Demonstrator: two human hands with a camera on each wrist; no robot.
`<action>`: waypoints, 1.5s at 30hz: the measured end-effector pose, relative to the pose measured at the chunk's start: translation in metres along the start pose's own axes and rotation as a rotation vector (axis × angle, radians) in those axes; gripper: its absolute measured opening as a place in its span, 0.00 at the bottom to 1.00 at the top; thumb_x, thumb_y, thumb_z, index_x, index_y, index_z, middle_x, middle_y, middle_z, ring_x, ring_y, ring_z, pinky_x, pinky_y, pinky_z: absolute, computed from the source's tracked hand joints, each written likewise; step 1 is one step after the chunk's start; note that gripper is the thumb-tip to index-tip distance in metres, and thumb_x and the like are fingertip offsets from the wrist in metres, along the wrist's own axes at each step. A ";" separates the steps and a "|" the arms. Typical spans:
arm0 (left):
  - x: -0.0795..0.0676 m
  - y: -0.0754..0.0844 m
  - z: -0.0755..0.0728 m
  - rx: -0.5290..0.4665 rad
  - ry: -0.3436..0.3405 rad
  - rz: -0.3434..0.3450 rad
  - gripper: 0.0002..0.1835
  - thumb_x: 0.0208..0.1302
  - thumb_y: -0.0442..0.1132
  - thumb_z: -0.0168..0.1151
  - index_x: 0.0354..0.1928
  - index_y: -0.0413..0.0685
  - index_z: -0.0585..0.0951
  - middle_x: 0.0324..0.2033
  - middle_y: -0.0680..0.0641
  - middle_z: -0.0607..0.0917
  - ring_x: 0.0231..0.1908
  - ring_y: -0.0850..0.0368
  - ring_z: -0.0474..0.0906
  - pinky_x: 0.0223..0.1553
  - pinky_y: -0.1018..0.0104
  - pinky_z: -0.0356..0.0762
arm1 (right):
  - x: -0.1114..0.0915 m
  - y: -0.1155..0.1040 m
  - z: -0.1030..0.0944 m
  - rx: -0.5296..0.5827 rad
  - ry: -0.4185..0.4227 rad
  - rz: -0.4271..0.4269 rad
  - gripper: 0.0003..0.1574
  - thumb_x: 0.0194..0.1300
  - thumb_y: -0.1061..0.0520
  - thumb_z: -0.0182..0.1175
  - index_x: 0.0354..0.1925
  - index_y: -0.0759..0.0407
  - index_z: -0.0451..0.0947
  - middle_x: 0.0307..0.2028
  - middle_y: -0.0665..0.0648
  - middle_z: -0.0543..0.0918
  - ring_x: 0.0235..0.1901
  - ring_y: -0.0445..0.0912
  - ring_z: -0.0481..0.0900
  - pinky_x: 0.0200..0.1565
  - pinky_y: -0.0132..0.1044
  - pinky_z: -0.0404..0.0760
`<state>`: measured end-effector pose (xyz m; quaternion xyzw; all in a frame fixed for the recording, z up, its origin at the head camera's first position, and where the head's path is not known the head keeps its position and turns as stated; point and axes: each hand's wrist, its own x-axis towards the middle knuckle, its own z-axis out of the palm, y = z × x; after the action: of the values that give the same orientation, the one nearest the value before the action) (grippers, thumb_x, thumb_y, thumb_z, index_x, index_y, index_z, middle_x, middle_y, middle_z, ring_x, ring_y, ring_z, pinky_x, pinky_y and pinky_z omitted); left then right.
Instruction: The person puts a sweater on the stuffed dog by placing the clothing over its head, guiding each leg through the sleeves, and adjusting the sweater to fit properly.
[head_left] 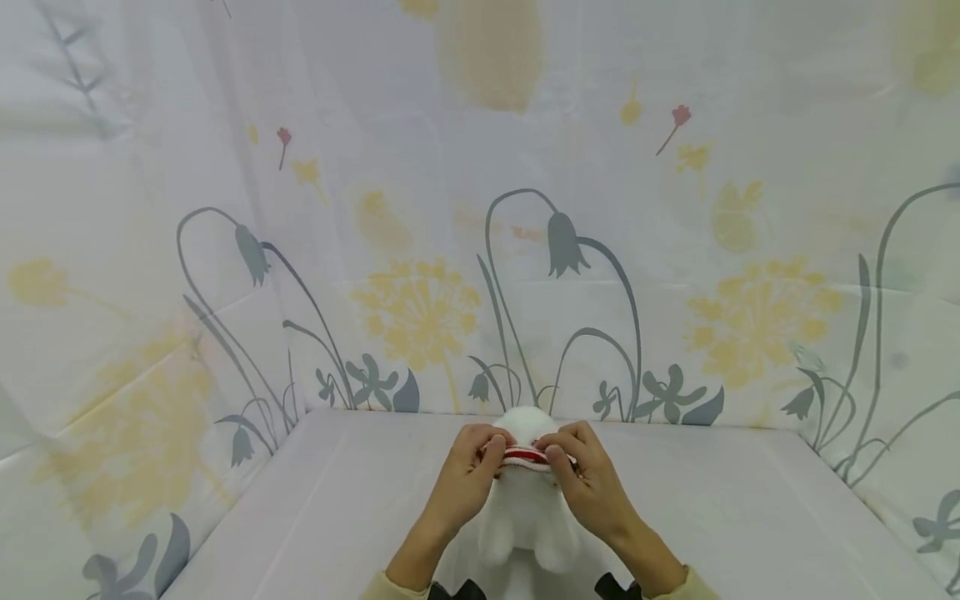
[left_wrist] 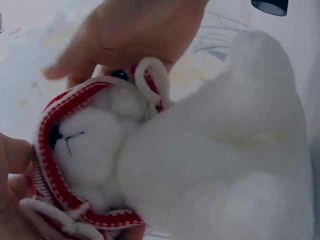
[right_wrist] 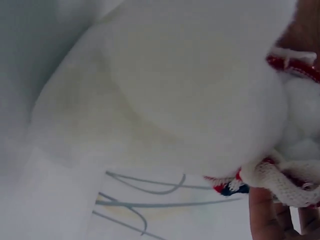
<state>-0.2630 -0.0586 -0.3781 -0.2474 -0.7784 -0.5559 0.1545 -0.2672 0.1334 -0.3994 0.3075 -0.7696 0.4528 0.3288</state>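
A white plush toy (head_left: 527, 508) sits upright on the white table, its legs toward me. Around its head is a knitted red and white garment (head_left: 525, 457), and the black nose and stitched mouth show through its opening in the left wrist view. My left hand (head_left: 472, 473) pinches the garment's edge on the left side of the head. On the other side my right hand (head_left: 592, 483) pinches the same edge between thumb and fingers. White loops of knit (left_wrist: 151, 82) stick out at both sides. In the right wrist view, the toy's white body (right_wrist: 200, 100) hides much of the garment.
The white tabletop (head_left: 360, 467) extends on both sides of the toy. Behind it hangs a pale cloth (head_left: 427, 217) printed with grey and yellow flowers. Dark wrist camera mounts (head_left: 468, 590) show at the lower edge near the sleeves.
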 end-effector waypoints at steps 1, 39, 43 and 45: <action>0.000 0.001 -0.001 -0.002 0.003 -0.018 0.09 0.70 0.43 0.55 0.38 0.49 0.82 0.41 0.47 0.74 0.33 0.59 0.69 0.33 0.70 0.73 | 0.001 -0.002 0.000 0.010 0.002 0.031 0.12 0.61 0.68 0.60 0.38 0.53 0.81 0.36 0.51 0.70 0.33 0.40 0.69 0.29 0.31 0.75; -0.002 -0.031 0.013 0.276 0.123 0.134 0.28 0.46 0.32 0.73 0.48 0.48 0.69 0.54 0.44 0.68 0.57 0.51 0.66 0.55 0.52 0.70 | -0.010 0.035 0.000 -0.190 0.067 0.071 0.27 0.45 0.58 0.76 0.35 0.60 0.68 0.32 0.51 0.71 0.33 0.41 0.74 0.29 0.30 0.74; -0.004 -0.032 0.015 0.352 0.224 0.093 0.30 0.45 0.40 0.76 0.44 0.44 0.65 0.45 0.46 0.66 0.42 0.54 0.69 0.41 0.63 0.73 | -0.011 0.035 0.001 -0.238 0.101 -0.008 0.26 0.46 0.58 0.76 0.23 0.54 0.63 0.22 0.45 0.64 0.21 0.34 0.62 0.22 0.24 0.63; -0.005 -0.033 0.015 0.433 0.282 0.049 0.32 0.44 0.47 0.77 0.39 0.44 0.63 0.38 0.48 0.62 0.34 0.57 0.64 0.34 0.67 0.69 | -0.011 0.033 0.000 -0.245 0.099 -0.045 0.28 0.46 0.59 0.76 0.19 0.50 0.61 0.19 0.42 0.61 0.19 0.32 0.59 0.19 0.22 0.59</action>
<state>-0.2768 -0.0539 -0.4111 -0.1477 -0.8438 -0.4014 0.3242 -0.2860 0.1483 -0.4243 0.2596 -0.7949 0.3627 0.4115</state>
